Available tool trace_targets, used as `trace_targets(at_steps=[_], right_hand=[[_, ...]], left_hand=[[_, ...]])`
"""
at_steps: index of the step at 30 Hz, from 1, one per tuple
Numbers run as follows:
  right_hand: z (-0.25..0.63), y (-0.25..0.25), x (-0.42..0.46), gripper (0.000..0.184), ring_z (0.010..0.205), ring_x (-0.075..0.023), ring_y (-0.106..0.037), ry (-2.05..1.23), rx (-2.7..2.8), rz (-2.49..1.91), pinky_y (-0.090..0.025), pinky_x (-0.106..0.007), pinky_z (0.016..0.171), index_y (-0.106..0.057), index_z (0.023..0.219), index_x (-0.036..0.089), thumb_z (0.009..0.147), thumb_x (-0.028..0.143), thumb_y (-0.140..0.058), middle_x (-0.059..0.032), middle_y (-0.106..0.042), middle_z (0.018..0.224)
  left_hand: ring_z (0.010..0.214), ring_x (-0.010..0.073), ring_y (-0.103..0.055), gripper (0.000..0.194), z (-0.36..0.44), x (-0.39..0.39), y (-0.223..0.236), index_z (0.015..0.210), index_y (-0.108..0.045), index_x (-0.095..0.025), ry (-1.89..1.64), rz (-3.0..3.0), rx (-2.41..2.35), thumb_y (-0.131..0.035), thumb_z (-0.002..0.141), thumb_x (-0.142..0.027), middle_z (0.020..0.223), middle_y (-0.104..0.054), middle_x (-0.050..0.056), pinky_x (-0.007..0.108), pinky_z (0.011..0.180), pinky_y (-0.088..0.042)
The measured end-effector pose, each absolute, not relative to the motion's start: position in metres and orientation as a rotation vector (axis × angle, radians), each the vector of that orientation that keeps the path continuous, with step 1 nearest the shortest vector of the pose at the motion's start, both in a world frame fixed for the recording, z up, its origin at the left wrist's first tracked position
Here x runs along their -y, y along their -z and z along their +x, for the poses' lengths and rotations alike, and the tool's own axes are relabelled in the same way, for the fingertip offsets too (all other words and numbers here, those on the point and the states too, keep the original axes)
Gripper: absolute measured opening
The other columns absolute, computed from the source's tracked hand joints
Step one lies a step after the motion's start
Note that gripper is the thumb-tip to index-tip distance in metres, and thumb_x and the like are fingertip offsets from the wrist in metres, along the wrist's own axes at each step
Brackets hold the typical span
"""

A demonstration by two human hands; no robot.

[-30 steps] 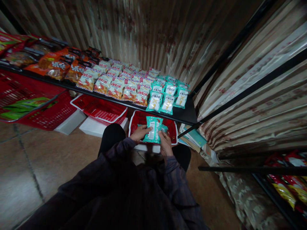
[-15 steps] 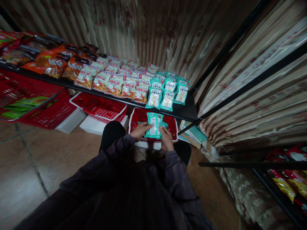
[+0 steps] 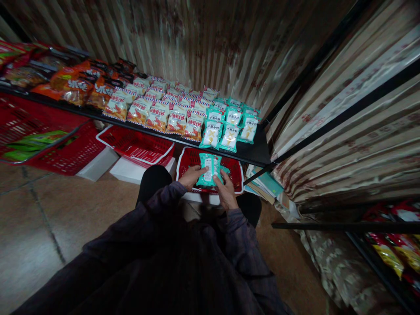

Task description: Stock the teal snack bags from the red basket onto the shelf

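Observation:
A teal and white snack bag (image 3: 209,169) is held over the red basket (image 3: 236,175), its printed panel facing up. My left hand (image 3: 192,176) is closed on the bag's left side, thumb lying across the front. At the lower right corner, my right hand (image 3: 226,191) has its thumb on the bag and its fingers around the edge, partly hidden. More teal packaging shows behind the bag; I cannot tell whether it is held too. Matching teal snack bags (image 3: 231,136) stand in rows on the black shelf (image 3: 254,151) just beyond my hands.
Red and white snack bags (image 3: 156,116) and orange snack bags (image 3: 77,91) fill the shelf leftward. Below are another red basket (image 3: 141,151) and a larger red crate (image 3: 78,146) with green packets. A black shelf post (image 3: 315,135) slants at the right, near stacked books (image 3: 267,183).
The snack bag has shifted slightly left and turned a little. My right hand's thumb has slid onto its lower front corner, and its fingers have spread somewhat.

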State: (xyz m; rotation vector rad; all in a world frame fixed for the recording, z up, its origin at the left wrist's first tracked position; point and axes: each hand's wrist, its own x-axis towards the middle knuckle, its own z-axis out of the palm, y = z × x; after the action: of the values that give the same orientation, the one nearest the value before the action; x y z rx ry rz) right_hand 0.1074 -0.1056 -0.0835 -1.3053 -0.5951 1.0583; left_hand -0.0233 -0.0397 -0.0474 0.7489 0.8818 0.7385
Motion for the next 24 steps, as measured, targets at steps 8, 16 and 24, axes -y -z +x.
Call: trace_targets(at_steps=[8,16,24], right_hand=[[0.110,0.098,0.107,0.063,0.102,-0.0202,-0.065,-1.059,0.657,-1.263,-0.052,-0.037,0.093,-0.060,0.120,0.021,0.064,0.041,-0.079,-0.0048,-0.068,0.117],[0.112,0.096,0.111,0.057,0.118,-0.0262,-0.054,-0.456,1.182,-1.632,-0.042,-0.047,0.103,-0.053,0.131,0.019,0.076,0.034,-0.065,-0.0126,-0.059,0.129],[0.102,0.087,0.113,0.044,0.111,-0.0234,-0.056,-0.352,1.268,-1.616,-0.047,-0.043,0.097,-0.058,0.126,0.020,0.083,0.029,-0.055,-0.0122,-0.059,0.124]], left_hand=[[0.056,0.0107,-0.062,0.042,-0.023,0.040,0.060,0.082,-0.063,-0.013,-0.741,0.799,-0.926,-0.084,0.061,-0.043,0.068,-0.068,0.000,0.022,0.056,-0.049],[0.067,0.0152,-0.067,0.044,-0.022,0.044,0.061,0.097,-0.059,-0.016,-0.831,0.955,-1.041,-0.083,0.064,-0.033,0.080,-0.072,0.002,0.027,0.064,-0.054],[0.096,0.0208,-0.067,0.046,-0.019,0.049,0.074,0.116,-0.055,-0.019,-0.914,1.386,-1.213,-0.072,0.075,-0.031,0.107,-0.070,0.007,0.035,0.087,-0.053]])
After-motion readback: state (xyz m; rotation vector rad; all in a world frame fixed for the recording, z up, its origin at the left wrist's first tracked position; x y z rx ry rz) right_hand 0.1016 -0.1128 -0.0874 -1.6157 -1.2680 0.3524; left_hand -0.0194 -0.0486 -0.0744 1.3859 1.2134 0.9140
